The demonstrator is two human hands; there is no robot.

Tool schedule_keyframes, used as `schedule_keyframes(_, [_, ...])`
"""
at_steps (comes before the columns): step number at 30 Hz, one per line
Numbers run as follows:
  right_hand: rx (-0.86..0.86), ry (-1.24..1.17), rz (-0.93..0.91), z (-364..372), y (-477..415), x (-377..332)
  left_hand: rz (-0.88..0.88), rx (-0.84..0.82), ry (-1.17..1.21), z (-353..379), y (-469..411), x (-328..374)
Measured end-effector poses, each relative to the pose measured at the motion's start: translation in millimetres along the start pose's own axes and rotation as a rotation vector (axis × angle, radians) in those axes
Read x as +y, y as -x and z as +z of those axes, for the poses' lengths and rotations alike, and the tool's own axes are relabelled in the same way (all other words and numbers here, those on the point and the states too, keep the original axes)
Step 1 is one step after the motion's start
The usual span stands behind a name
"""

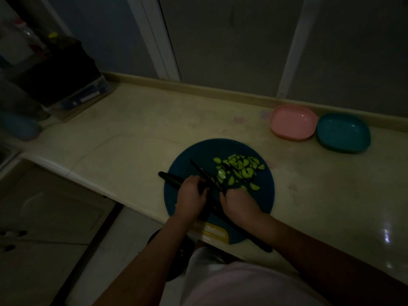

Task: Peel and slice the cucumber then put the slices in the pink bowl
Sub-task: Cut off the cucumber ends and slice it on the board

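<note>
The left hand (191, 197) curled over the dark, unpeeled-looking cucumber (170, 178), pinning it to the round blue cutting board (198, 151) at the near edge of the table (136, 133). The right hand (238, 204) gripped a black knife (205, 175), its blade angled across the cucumber's cut end. Pale green slices (238, 171) lay heaped on the board's far right part. The pink bowl (292, 122) sat by the table's far edge, touching a teal bowl (343, 132).
</note>
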State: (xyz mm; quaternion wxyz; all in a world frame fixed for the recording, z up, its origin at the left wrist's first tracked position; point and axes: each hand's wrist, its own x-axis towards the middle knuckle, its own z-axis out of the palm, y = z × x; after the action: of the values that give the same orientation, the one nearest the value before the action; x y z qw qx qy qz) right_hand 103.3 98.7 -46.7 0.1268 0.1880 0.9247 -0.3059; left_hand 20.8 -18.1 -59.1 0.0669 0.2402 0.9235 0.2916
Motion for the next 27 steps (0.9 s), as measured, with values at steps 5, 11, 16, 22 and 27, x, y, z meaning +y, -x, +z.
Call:
schedule_keyframes(5, [-0.001, -0.001, 0.007, -1.2, 0.8, 8.6, -0.007, -0.002, 0.006, -1.0, 0.9, -1.4])
schedule_keyframes(11, [-0.001, -0.047, 0.011, -5.6, 9.5, 18.1, -0.007, 0.002, 0.016, -0.6, 0.5, -1.3])
schedule_keyframes(16, [0.017, -0.091, -0.021, -3.0, 15.4, 16.9, -0.007, 0.006, 0.005, -1.0, 0.8, 0.1])
schedule_keyframes(22, [0.011, -0.069, -0.025, -6.6, 14.4, 15.9, -0.013, 0.007, 0.006, -0.8, 1.4, -0.4])
schedule_keyframes(27, [0.002, -0.042, -0.035, -5.6, 9.8, 15.6, -0.023, -0.001, 0.008, -1.1, 0.5, -0.5])
